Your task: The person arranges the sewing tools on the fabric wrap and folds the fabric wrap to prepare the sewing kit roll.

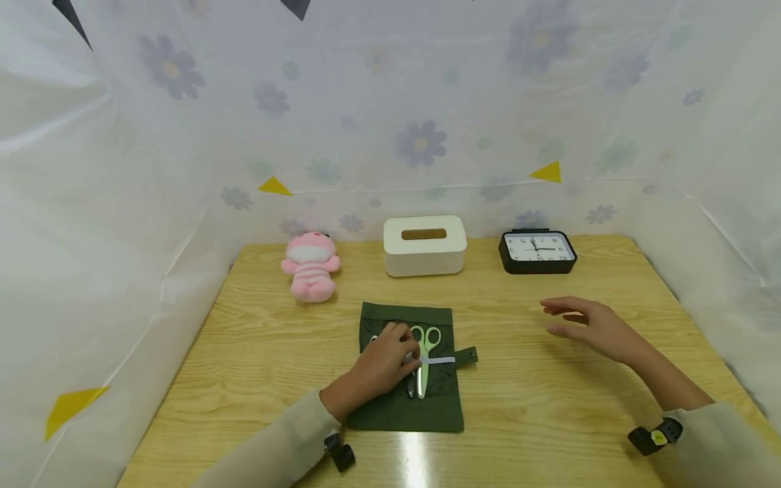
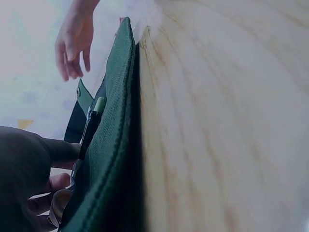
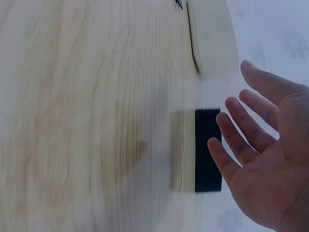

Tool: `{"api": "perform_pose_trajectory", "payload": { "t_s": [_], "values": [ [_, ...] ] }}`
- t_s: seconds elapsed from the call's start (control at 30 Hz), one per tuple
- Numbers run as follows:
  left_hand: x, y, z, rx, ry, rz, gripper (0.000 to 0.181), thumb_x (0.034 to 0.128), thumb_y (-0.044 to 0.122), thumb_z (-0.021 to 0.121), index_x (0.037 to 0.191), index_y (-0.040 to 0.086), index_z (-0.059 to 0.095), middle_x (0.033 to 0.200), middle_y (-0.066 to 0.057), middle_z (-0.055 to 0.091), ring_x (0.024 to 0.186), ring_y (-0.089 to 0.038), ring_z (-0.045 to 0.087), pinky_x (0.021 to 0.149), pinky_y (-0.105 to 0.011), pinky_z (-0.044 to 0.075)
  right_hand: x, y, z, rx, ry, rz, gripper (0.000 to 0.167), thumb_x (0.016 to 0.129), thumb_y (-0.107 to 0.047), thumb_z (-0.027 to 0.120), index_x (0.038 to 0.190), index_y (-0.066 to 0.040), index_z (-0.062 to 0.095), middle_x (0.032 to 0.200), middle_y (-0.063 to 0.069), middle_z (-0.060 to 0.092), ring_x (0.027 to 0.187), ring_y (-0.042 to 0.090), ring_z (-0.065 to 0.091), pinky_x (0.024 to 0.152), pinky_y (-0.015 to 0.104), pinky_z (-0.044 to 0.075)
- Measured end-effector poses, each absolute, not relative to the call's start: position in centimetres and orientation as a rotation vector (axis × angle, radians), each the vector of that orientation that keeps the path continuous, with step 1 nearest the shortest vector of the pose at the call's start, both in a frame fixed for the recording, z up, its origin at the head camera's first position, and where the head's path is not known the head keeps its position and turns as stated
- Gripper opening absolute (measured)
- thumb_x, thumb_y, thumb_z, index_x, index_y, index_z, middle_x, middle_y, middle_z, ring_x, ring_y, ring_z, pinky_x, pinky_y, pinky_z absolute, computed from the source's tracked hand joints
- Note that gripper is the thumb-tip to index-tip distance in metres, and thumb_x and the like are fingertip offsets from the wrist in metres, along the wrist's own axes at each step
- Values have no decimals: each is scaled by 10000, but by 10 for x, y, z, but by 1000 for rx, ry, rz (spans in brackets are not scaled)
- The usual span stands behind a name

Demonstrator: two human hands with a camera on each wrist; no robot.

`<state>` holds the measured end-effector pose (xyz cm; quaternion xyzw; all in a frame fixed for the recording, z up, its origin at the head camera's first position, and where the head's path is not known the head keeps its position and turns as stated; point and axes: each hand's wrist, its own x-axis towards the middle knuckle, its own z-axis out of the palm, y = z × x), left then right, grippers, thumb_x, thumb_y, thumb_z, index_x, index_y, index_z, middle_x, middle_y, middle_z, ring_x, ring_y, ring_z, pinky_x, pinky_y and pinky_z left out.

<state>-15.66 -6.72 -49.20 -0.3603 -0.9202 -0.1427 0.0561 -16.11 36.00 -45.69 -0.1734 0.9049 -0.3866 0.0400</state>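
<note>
A dark green pouch (image 1: 427, 413) lies spread on the table, holding green-handled scissors (image 1: 425, 346) and a slim dark tool (image 1: 411, 386) under a pale strap (image 1: 439, 360). My left hand (image 1: 381, 362) is over the pouch's middle, its curled fingers and thumb at the dark tool beside the scissors. The left wrist view shows these fingers (image 2: 63, 150) against the tool (image 2: 88, 130), the contact partly hidden. My right hand (image 1: 594, 329) hovers over the table to the right, holding nothing; in the right wrist view this hand (image 3: 270, 150) has parted, relaxed fingers.
Along the back of the wooden table (image 1: 256, 352) are a pink plush toy (image 1: 312, 268), a white tissue box (image 1: 425, 261) and a black-framed clock (image 1: 538, 251). The pouch's snap tab (image 1: 466, 356) sticks out right. Patterned white sheeting (image 1: 366, 122) surrounds the table's back and sides.
</note>
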Motion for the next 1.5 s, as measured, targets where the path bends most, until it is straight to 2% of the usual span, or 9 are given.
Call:
{"api": "perform_pose_trajectory", "payload": {
  "t_s": [0.13, 0.4, 0.67, 0.9, 1.0, 1.13, 1.27, 1.33, 1.5],
  "values": [
    [-157, -68, -492, -1095, -2792, -423, 129, 958, 349, 756, 951, 221, 748, 1065, 9, 575, 989, -158, 517, 757, -284, 525, -153, 383, -456, -521, 2779, -1206, 472, 1010, -187, 690, 1445, -49, 569, 1410, 121, 595, 1176, -165, 490, 961, 100, 435],
    [-157, -68, -492, -1099, -2783, -421, 130, 957, 353, 758, 950, 224, 751, 1061, 11, 577, 984, -156, 520, 756, -284, 527, -136, 425, -457, -466, 2798, -1201, 484, 1014, -142, 677, 1450, 14, 535, 1353, -285, 505, 1171, -224, 459, 910, 46, 416],
    [-157, -68, -492, -1098, -2777, -423, 128, 952, 355, 763, 949, 228, 749, 1059, 12, 576, 984, -158, 518, 756, -283, 524, -124, 468, -465, -307, 2819, -1039, 574, 1017, -228, 684, 1497, 9, 477, 1434, -131, 475, 1142, -256, 361, 832, 92, 462],
    [-158, -68, -494, -1096, -2778, -414, 125, 952, 356, 763, 946, 232, 748, 1055, 17, 573, 986, -153, 515, 759, -278, 521, -120, 494, -475, -250, 2754, -869, 731, 1012, -277, 687, 1557, 59, 336, 1494, 373, 358, 1235, 548, 439, 809, 639, 517],
    [-158, -68, -494, -1096, -2781, -418, 124, 954, 355, 761, 946, 232, 748, 1057, 17, 574, 986, -152, 515, 757, -277, 521, -119, 501, -479, -283, 2741, -847, 748, 985, -256, 722, 1545, 72, 352, 1468, 364, 408, 1199, 217, 573, 802, 501, 554],
    [-158, -68, -494, -1099, -2780, -424, 119, 954, 351, 762, 946, 233, 748, 1059, 19, 576, 987, -151, 516, 758, -273, 520, -120, 507, -484, -325, 2718, -840, 758, 958, -238, 753, 1533, 80, 374, 1455, 304, 480, 1146, 7, 548, 771, 284, 529],
    [-158, -68, -494, -1105, -2772, -424, 117, 950, 348, 767, 943, 233, 748, 1057, 18, 578, 989, -151, 519, 758, -270, 519, -119, 509, -486, -359, 2701, -867, 717, 964, -207, 744, 1514, 90, 393, 1449, -37, 486, 1213, 505, 539, 764, 298, 539],
    [-157, -68, -494, -1106, -2767, -422, 119, 948, 349, 769, 942, 233, 749, 1057, 18, 577, 988, -152, 519, 756, -272, 519, -119, 510, -486, -367, 2705, -876, 694, 961, -202, 746, 1498, 92, 418, 1382, -259, 416, 1193, 594, 496, 762, 323, 543],
    [-158, -69, -495, -1106, -2770, -400, 127, 954, 364, 759, 950, 238, 751, 1066, 19, 577, 987, -151, 516, 759, -280, 520, -119, 509, -487, -373, 2731, -885, 640, 944, -171, 764, 1449, 98, 479, 1284, -380, 408, 1108, -1, 550, 744, 223, 514]
  ]
}}
